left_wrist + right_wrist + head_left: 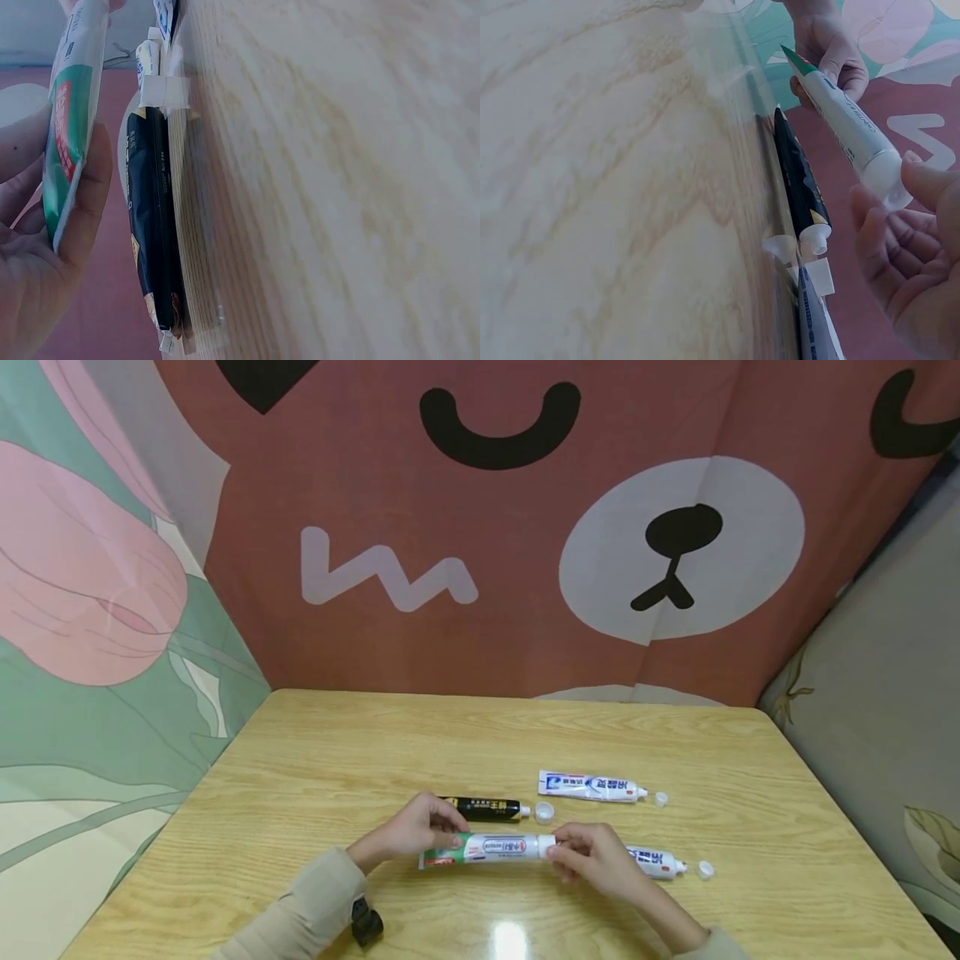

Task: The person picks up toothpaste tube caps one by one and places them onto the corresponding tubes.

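Head view: green-tailed tube (502, 847) pinched in left fingers (448, 815), cap (546, 844) in right fingers (567, 857)

Above the bench (337, 735), the held tube (498, 848) spans left hand (418, 833) to right hand (597, 860). Behind it lies a second tube (487, 810), one cap (544, 812) just right of it. Farther back and right lies a third tube (588, 786), another cap (661, 798) rightward. Partly behind the right hand lies a fourth tube (654, 863), a last cap (706, 869) to its right.

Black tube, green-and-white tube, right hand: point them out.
Black tube (486, 810), head view: middle of its body.
Green-and-white tube (501, 848), head view: printed white middle.
Right hand (598, 860), head view: back of the hand.
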`<action>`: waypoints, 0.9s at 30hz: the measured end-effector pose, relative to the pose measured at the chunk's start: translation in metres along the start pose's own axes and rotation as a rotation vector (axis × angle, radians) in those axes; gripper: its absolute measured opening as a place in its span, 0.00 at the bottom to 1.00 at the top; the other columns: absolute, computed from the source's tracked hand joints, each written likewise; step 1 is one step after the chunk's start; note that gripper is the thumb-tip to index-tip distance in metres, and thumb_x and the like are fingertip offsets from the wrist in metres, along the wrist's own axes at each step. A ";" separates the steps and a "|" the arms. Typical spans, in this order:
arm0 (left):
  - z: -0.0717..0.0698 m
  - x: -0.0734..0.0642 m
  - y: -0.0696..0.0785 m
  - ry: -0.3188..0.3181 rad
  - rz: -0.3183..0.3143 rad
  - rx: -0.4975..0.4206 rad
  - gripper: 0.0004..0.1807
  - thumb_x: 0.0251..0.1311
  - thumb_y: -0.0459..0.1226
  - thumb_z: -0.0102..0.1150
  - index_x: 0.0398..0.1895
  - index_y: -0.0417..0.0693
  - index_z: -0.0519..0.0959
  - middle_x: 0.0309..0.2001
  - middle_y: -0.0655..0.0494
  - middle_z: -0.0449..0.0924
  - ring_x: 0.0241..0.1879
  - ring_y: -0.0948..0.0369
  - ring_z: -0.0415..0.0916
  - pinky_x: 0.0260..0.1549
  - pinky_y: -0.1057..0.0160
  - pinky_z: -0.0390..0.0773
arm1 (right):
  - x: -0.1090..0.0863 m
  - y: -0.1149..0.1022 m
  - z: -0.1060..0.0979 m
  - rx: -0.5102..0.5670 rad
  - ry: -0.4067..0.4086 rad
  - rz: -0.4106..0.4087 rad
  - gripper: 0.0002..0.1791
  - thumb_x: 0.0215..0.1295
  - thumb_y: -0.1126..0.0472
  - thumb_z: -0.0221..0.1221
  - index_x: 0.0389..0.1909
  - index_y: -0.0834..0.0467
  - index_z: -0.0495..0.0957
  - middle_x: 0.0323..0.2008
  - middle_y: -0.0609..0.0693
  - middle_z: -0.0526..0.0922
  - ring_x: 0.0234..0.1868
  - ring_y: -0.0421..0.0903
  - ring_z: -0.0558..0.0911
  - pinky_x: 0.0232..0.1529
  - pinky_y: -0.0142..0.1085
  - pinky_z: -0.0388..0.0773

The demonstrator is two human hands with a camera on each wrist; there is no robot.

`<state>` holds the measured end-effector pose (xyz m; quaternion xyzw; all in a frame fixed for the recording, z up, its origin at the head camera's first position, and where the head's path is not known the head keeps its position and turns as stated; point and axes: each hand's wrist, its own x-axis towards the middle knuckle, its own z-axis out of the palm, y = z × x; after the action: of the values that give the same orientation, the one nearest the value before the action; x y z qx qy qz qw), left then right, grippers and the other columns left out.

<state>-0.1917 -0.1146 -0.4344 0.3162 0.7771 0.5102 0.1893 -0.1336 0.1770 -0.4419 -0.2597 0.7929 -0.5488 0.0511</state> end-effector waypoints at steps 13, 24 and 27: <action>0.002 0.002 -0.003 -0.012 -0.033 -0.026 0.07 0.52 0.25 0.59 0.33 0.38 0.82 0.31 0.53 0.81 0.25 0.62 0.74 0.25 0.66 0.75 | -0.001 0.000 -0.006 -0.070 0.029 -0.127 0.19 0.47 0.67 0.66 0.41 0.68 0.74 0.30 0.55 0.81 0.28 0.39 0.80 0.28 0.33 0.78; 0.002 0.001 0.001 -0.001 -0.021 -0.041 0.06 0.51 0.24 0.59 0.33 0.36 0.82 0.31 0.51 0.81 0.25 0.63 0.74 0.25 0.66 0.75 | -0.001 -0.001 -0.005 -0.057 0.011 -0.052 0.12 0.54 0.64 0.62 0.37 0.67 0.77 0.28 0.56 0.83 0.26 0.44 0.82 0.26 0.35 0.79; 0.003 0.001 0.002 -0.001 -0.024 -0.043 0.06 0.51 0.24 0.59 0.33 0.36 0.82 0.31 0.51 0.81 0.25 0.63 0.74 0.25 0.66 0.75 | -0.001 0.000 -0.005 -0.027 -0.021 -0.027 0.10 0.57 0.63 0.60 0.36 0.67 0.77 0.26 0.57 0.82 0.23 0.47 0.81 0.23 0.36 0.78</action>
<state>-0.1902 -0.1119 -0.4340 0.3029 0.7696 0.5244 0.2025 -0.1345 0.1817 -0.4397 -0.2766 0.7961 -0.5361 0.0486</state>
